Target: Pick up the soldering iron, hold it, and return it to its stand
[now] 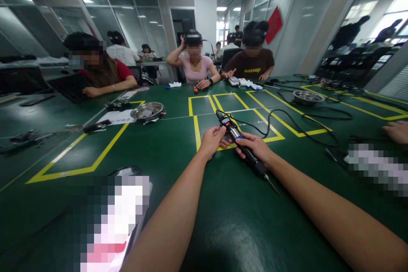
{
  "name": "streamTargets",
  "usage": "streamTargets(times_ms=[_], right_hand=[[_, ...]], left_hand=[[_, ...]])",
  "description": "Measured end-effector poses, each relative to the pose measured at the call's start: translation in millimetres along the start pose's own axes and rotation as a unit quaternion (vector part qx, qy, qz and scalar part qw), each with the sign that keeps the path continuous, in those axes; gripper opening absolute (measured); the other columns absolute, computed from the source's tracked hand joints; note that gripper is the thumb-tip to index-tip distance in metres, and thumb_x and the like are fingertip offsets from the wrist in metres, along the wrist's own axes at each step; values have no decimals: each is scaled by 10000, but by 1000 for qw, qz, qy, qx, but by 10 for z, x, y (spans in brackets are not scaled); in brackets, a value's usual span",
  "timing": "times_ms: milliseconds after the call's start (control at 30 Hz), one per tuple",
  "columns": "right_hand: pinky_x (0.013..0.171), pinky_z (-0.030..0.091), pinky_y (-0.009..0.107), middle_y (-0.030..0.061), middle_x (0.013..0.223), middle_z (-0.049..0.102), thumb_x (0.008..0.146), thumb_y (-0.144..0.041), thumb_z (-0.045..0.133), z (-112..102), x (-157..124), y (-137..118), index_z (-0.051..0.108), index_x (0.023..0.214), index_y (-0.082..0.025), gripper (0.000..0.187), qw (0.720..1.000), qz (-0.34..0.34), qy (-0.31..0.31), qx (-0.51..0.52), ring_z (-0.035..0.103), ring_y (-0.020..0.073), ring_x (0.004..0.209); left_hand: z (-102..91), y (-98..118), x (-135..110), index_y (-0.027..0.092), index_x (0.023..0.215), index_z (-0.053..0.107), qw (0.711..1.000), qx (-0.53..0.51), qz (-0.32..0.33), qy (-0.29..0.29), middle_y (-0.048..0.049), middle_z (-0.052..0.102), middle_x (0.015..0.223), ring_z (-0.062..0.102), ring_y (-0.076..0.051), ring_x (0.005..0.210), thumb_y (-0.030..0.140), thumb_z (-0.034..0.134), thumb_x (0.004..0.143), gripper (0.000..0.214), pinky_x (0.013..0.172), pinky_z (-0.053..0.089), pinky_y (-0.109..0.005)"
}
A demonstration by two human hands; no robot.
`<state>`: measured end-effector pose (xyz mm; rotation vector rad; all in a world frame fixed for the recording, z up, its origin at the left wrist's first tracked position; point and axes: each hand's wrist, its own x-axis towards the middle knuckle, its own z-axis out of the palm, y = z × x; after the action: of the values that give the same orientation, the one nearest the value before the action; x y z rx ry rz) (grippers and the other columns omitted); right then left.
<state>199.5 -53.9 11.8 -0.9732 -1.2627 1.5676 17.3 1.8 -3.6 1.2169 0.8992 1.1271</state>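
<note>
A black electric screwdriver (238, 141) with a red switch lies slanted over the green table (229, 221), its thin bit pointing toward me and its black cable (287, 123) running off to the right. My right hand (256, 148) is closed round the middle of its body. My left hand (212, 141) grips the upper end near the red switch, fingers curled against it. Both forearms reach in from the bottom edge.
Yellow tape rectangles (204, 106) mark the table. A metal bowl (147, 111) sits at the left on papers, another metal bowl (308, 97) at the right. Three people sit across the table. Another person's hand (397, 131) rests at the right edge. Blurred patches cover things near me.
</note>
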Motion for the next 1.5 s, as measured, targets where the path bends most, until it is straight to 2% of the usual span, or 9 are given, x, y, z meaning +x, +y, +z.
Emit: streamTargets(times_ms=[167, 333, 400, 600, 833, 1100, 1167, 1333, 1500], right_hand=[[409, 435, 232, 44, 639, 662, 737, -358, 757, -284, 175, 8, 637, 1066, -153, 406, 995, 18, 88, -51, 565, 130, 451], [445, 481, 281, 68, 634, 661, 720, -324, 757, -984, 262, -258, 643, 1078, -129, 424, 951, 77, 209, -213, 592, 168, 469], [500, 501, 303, 94, 682, 682, 749, -334, 720, -1262, 246, -492, 653, 1116, -114, 432, 894, 117, 237, -361, 626, 193, 513], [735, 501, 392, 228, 1045, 679, 806, -229, 613, -1647, 173, -1010, 666, 1174, -107, 392, 573, 148, 168, -788, 678, 329, 912], [798, 490, 436, 223, 1115, 654, 789, -137, 600, -1598, 153, -1021, 699, 1121, -150, 346, 535, 160, 98, -824, 642, 353, 1014], [782, 492, 343, 179, 1083, 683, 793, -260, 631, -1485, 189, -1014, 655, 1224, -164, 443, 568, 144, 114, -803, 661, 299, 974], [744, 495, 303, 142, 983, 711, 820, -315, 618, -1375, 190, -943, 645, 1228, -166, 435, 630, 138, 128, -754, 684, 255, 881], [523, 493, 260, 61, 683, 668, 790, -348, 692, -860, 182, -586, 634, 1146, -150, 411, 910, 112, 178, -357, 622, 170, 552], [467, 492, 246, 90, 787, 681, 761, -297, 736, -291, 169, -180, 638, 1088, -143, 374, 993, 54, 94, -35, 598, 144, 567]], left_hand=[[-10, -17, 7, 102, 1109, 543, 999, 20, -9, 25, -126, 694, 952, 685, -142, 575, 321, 695, 832, 385, 531, 558, -257], [-24, 0, -11, 103, 1119, 575, 999, 44, 11, 26, -84, 668, 892, 693, -144, 605, 170, 705, 798, 353, 567, 566, -253], [-23, 10, -18, 103, 1089, 596, 998, 50, 14, 18, -68, 658, 863, 689, -135, 604, 139, 696, 796, 311, 573, 566, -249], [6, 74, -52, 95, 1019, 627, 998, 67, 11, -9, -53, 657, 774, 677, -129, 593, 100, 669, 808, 215, 572, 564, -242], [38, 106, -52, 105, 969, 595, 998, 57, 5, 10, -52, 677, 740, 676, -135, 577, 178, 677, 830, 178, 559, 558, -244], [10, 68, -39, 105, 846, 584, 997, 79, -25, -4, -84, 699, 658, 675, -143, 562, 234, 700, 825, 174, 591, 561, -252], [5, 60, -33, 98, 856, 598, 997, 80, -17, -4, -91, 701, 673, 683, -151, 578, 214, 688, 831, 149, 588, 563, -253], [-13, 15, 18, 76, 889, 630, 998, 63, -18, -12, -143, 718, 881, 710, -159, 667, 212, 572, 908, 150, 599, 576, -245], [-26, -18, 48, 91, 988, 596, 1000, 19, -21, 9, -167, 694, 1039, 710, -153, 652, 341, 586, 910, 262, 581, 587, -257]])
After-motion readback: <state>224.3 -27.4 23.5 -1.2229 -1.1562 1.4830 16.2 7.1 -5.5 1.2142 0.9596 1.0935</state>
